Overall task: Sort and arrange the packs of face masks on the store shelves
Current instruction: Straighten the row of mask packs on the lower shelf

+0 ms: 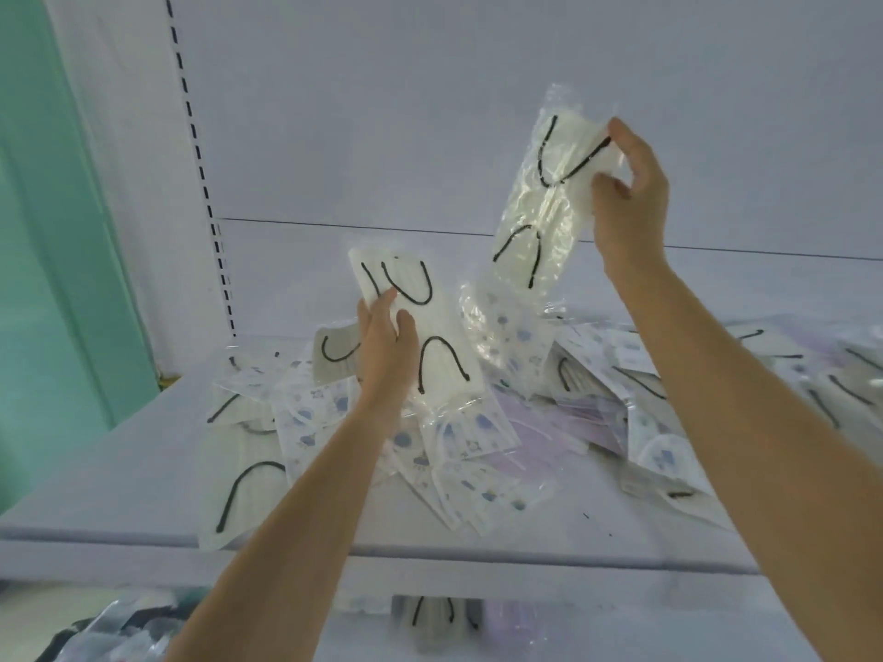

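the left hand [384, 341] grips one clear plastic pack of white black-looped masks [420, 336]; the right hand [630, 193] pinches another such pack [549, 193] by its edge, and slick film could slip it onto the loose heap of mixed mask packs [478, 446].

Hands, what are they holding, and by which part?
The left hand grips a white mask pack at its left edge; the right hand pinches a raised pack near its top.

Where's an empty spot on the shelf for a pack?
The shelf is bare at its left end, between the green wall and a white pack, and along the front edge before the pile. The middle and right are crowded.
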`<state>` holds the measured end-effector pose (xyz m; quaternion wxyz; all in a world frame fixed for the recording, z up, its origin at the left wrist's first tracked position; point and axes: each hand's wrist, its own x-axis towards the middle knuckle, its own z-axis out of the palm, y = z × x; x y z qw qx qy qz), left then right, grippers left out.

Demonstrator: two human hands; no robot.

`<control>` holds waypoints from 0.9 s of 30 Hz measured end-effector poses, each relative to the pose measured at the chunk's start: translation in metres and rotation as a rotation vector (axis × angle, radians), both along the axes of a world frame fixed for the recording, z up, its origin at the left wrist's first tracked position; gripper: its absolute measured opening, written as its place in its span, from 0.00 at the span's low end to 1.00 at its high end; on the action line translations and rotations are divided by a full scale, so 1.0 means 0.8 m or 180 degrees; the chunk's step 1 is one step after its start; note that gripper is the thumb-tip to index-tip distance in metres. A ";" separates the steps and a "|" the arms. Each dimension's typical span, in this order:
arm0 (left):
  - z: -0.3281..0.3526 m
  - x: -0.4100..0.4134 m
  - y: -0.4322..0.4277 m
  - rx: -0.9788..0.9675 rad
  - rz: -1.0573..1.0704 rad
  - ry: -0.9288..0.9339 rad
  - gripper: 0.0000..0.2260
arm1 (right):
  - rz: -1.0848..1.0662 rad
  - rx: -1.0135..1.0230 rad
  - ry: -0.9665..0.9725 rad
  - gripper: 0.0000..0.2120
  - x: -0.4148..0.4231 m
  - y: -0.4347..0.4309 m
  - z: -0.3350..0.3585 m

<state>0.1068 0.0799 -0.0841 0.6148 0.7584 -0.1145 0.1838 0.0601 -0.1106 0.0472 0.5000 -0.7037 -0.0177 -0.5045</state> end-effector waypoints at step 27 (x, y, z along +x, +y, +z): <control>0.024 -0.083 0.159 -0.0249 -0.0816 0.0463 0.38 | 0.1399 -0.0360 0.1375 0.28 -0.042 0.218 -0.129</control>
